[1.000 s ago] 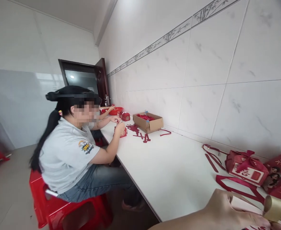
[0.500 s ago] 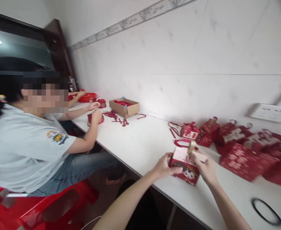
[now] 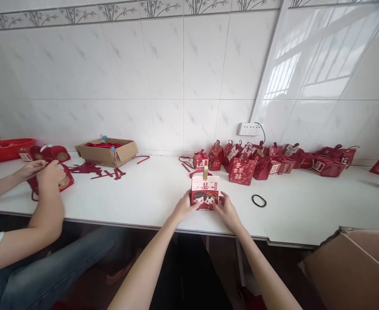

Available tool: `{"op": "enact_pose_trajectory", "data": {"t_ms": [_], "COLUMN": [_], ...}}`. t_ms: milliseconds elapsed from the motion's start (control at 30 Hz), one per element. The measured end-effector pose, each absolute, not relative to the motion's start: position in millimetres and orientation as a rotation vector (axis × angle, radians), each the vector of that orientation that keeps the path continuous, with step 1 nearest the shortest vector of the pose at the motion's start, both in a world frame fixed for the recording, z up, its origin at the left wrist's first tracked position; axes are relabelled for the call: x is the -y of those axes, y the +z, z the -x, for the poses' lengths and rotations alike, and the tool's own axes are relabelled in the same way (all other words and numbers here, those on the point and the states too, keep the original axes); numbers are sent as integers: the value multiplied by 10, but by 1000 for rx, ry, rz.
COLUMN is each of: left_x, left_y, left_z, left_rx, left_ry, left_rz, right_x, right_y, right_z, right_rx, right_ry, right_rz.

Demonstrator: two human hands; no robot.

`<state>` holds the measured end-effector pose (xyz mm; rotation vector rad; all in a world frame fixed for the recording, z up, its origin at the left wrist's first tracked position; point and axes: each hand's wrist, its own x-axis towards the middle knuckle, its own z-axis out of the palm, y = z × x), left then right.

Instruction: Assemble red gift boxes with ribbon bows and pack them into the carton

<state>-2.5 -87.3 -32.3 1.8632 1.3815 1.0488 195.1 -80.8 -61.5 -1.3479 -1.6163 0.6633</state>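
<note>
A red and pink gift box [image 3: 205,191] with two cartoon faces and a gold loop on top stands upright on the white table [image 3: 163,189], near its front edge. My left hand [image 3: 183,207] grips the box's left side, thumb across the lower front. On the opposite side, my right hand [image 3: 227,209] holds the lower right corner with its fingers at the edge. Just behind the box lies a piece of red ribbon, partly hidden by it.
Several red boxes [image 3: 242,171] line the wall. A black ring [image 3: 259,200] lies at right. A ribbon-filled carton [image 3: 121,154] stands at left, near a person's hands [image 3: 49,172] working on a red box. A large cardboard box [image 3: 354,262] is at lower right.
The view has swung to the right and levelled. My right hand has moved from the box's top near the gold loop down to its right side; my left hand still holds it.
</note>
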Motion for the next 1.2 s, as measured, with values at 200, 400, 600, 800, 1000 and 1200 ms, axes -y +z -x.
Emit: {"op": "enact_pose_trajectory", "data": {"t_ms": [200, 400, 600, 800, 1000, 1200], "left_x": [864, 858, 859, 857, 923, 1068], "left_y": [-338, -338, -316, -329, -331, -357], "left_z": [48, 57, 60, 72, 32, -5], "left_rx": [-1405, -1426, -1458, -1487, -1424, -1425], "left_ry": [1024, 984, 936, 938, 1017, 1073], "left_rz": [-1921, -1948, -1940, -1896, -1865, -1847], "right_x": [854, 875, 901, 891, 906, 895], "right_y": [-506, -459, -407, -449, -460, -678], "right_z": [-1922, -1940, -1943, -1954, -1996, -2031], "right_rx": [1760, 1733, 1709, 1713, 1750, 1759], "right_ry": [577, 586, 625, 634, 586, 561], "right_rz": [1356, 1386, 1407, 1401, 1390, 1318]}}
